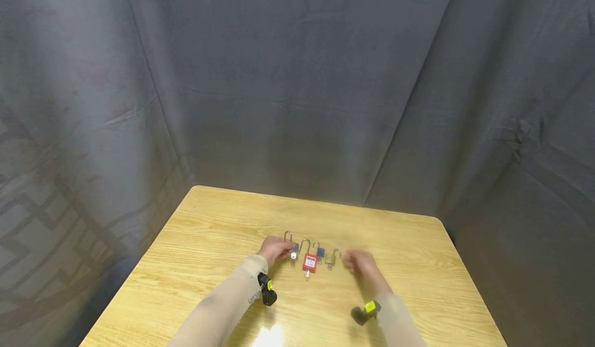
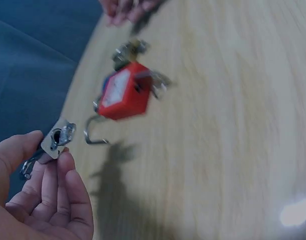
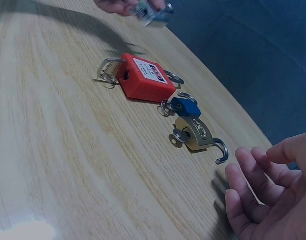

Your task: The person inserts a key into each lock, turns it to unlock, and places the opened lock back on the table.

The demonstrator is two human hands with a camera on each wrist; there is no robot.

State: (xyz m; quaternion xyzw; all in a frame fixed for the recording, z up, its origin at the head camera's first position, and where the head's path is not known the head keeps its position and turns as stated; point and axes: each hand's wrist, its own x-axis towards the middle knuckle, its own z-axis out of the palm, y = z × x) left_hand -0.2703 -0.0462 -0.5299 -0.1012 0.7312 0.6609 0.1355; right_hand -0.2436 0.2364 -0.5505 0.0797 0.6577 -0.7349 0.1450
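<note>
My left hand pinches a grey padlock between thumb and fingers; its shackle is open and a key sits in its keyhole. To its right on the table lies a red padlock with a white label, its shackle open and keys hanging from it. A small blue padlock comes after it, shackle also open, with a key ring. Rightmost is a brass padlock with open shackle and a key in it. My right hand holds nothing, its fingers loosely bent just beyond the brass padlock's shackle.
All this is on a light wooden table with rounded far corners. Grey curtains hang behind the table and at both sides. A bright light reflection shows on the near part of the tabletop. A small camera is strapped to each wrist.
</note>
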